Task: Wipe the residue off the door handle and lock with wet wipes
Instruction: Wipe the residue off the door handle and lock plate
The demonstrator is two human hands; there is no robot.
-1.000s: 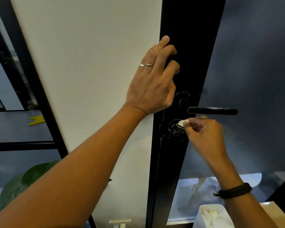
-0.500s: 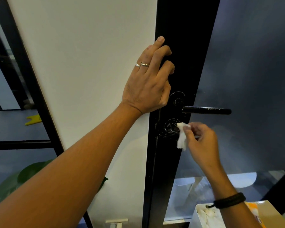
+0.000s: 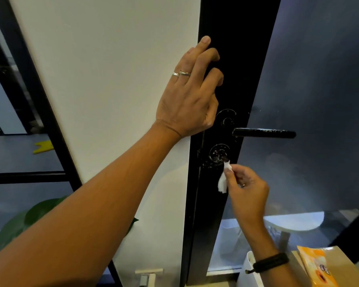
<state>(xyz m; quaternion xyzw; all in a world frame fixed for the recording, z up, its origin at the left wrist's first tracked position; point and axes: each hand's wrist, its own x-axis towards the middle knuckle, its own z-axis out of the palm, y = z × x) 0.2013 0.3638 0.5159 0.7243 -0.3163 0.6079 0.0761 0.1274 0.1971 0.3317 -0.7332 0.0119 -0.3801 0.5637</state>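
Mostly the frame is filled by the left forearm, reaching up to the black door stile point(image 3: 232, 59). The left hand point(image 3: 190, 100) lies against the stile's edge just above the handle rosette point(image 3: 226, 118), fingers loosely bent, holding nothing; its thumb is hidden behind the palm. The lever handle point(image 3: 264, 133) sticks out to the right w/ pale speckled residue along its top. Below it sits the round lock point(image 3: 219, 153), smeared w/ glossy streaks — hard to read in the dark. The right hand point(image 3: 246, 188) pinches a small crumpled wet wipe point(image 3: 224, 179) between thumb and fingertips, the wipe's top corner touching the lock's lower right edge, the rest hanging down. Bottom right, an orange wipes pack point(image 3: 317, 266) is cut off by the frame, and a white bin point(image 3: 247, 272) is mostly hidden behind the right wrist — contents can't be seen.
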